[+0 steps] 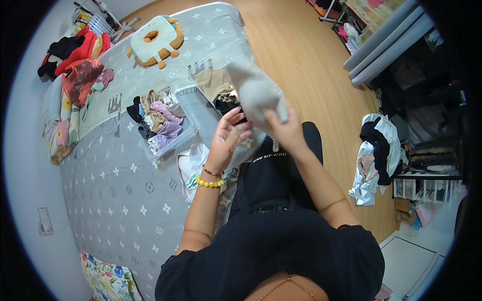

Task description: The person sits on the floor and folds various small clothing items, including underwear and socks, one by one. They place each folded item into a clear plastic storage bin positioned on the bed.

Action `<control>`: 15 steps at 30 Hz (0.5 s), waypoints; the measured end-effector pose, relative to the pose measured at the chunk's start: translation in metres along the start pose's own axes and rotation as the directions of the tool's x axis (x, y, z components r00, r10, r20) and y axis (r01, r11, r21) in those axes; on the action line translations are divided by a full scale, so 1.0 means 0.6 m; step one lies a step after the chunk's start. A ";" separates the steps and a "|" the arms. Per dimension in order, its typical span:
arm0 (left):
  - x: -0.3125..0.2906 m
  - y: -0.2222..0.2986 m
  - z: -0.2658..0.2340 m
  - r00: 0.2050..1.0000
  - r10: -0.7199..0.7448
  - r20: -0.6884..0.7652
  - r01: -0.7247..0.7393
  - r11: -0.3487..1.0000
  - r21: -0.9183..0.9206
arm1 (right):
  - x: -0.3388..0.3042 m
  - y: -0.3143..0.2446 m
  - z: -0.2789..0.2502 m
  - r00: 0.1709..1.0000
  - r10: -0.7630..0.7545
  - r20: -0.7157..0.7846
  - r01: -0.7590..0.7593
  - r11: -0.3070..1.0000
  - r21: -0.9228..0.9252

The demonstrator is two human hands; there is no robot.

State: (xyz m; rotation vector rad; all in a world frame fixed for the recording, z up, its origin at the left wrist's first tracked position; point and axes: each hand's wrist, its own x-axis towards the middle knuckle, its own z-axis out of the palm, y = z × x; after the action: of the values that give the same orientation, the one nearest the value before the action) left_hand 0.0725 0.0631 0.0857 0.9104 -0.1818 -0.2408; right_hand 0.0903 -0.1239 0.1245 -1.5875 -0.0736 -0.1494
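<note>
My right hand (287, 131) grips a light grey garment (256, 95) with a rounded, moulded cup, which looks like a bra; motion blurs its upper part. Beside it, my left hand (228, 138) is raised with its fingers apart and nothing in it. Just beyond the hands, a clear bin holds a beige folded garment (213, 83) and black pieces, partly hidden by the grey garment. To the left stands a clear plastic box (173, 146) filled with several rolled clothes in lilac, tan, black and white. A white garment (188, 168) lies under my left wrist.
The boxes stand on a bed with a grey patterned sheet (115, 190). A toast-shaped cushion (155, 40) lies at its far end, with a red plastic bag (82, 83) and heaped clothes at far left. White and black clothes (376, 153) hang off a rack at right.
</note>
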 end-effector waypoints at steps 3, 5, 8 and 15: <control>0.052 -0.010 -0.029 0.965 0.148 -0.217 -0.055 0.922 0.383 | 0.071 0.012 -0.017 0.973 0.218 -0.077 -0.153 0.857 0.492; 0.095 -0.016 -0.050 0.917 0.340 -0.209 -0.188 0.831 0.524 | 0.116 0.017 -0.026 0.935 0.354 -0.019 -0.238 0.666 0.707; 0.176 -0.027 -0.070 0.883 0.465 -0.057 -0.208 0.498 0.842 | 0.162 0.052 -0.028 0.777 0.607 0.168 -0.401 0.271 0.875; 0.279 -0.069 -0.105 0.929 -0.213 0.303 -0.366 -0.388 0.846 | 0.205 0.177 -0.032 0.671 0.652 0.354 -0.403 -0.081 0.912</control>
State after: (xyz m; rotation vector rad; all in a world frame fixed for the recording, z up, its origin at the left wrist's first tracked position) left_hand 0.2436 0.0391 0.0238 2.7856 -0.9737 -0.0008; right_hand 0.2257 -0.1515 0.0369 -0.1024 0.5844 0.3648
